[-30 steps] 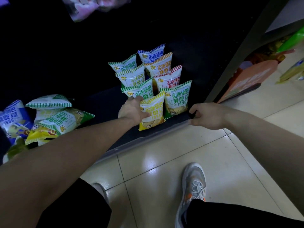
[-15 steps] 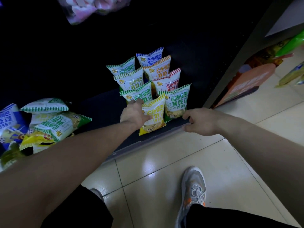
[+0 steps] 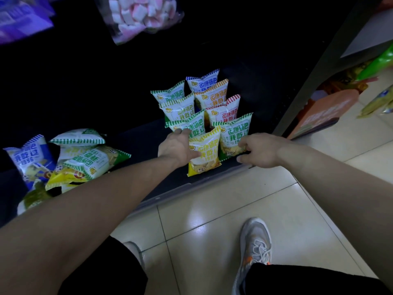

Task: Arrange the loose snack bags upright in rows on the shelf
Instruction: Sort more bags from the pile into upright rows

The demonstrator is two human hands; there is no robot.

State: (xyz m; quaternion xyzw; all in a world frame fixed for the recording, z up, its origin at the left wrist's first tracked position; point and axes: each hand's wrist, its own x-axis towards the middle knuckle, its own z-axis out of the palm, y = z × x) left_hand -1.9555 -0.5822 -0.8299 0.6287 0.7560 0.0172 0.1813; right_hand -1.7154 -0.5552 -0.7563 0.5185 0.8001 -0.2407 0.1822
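The person is crouching or bending over a dark bottom shelf [image 3: 174,188] in a dim shop, and the biggest change over the last second is on the right side: the right hand [image 3: 258,151], which was hooked closed over the shelf's front lip, is now reaching forward with its fingers parting toward the lower edge of the front green-striped bag [image 3: 236,133], touching it without clearly gripping it. The left hand [image 3: 177,146] is staying where it was, pressing against the left side of the yellow-striped bag [image 3: 205,152] with the thumb across its face, fingers loosely closed on the bag rather than pinching it tight. That likely means the person is moving from placing the yellow bag to squaring up the front of both rows together. The two rows of standing bags [image 3: 197,103] are running from near to far at the right end of the shelf, white pouches with striped top seals in green, orange, red and blue, all upright and leaning slightly back on one another. The yellow bag is sitting nearest, tilted a little and not yet flush with its row. Well to the left, a loose heap of bags [image 3: 70,158] is lying flat and jumbled, still waiting to be stood up.
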